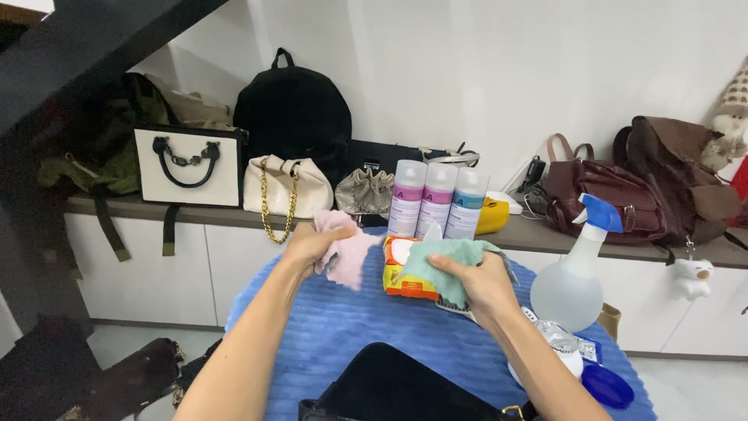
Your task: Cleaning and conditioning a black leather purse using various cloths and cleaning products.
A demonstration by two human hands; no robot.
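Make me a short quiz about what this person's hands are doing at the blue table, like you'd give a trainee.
1. True or false: the left hand holds a pink cloth.
2. Which does the right hand grip? A) the spray bottle B) a green cloth C) a black bag
3. How many tall spray cans stand in a row behind the hands?

Key:
1. True; the hand is closed on it above the blue table cover.
2. B; the spray bottle stands untouched to the right, the black bag lies at the near edge.
3. Three.
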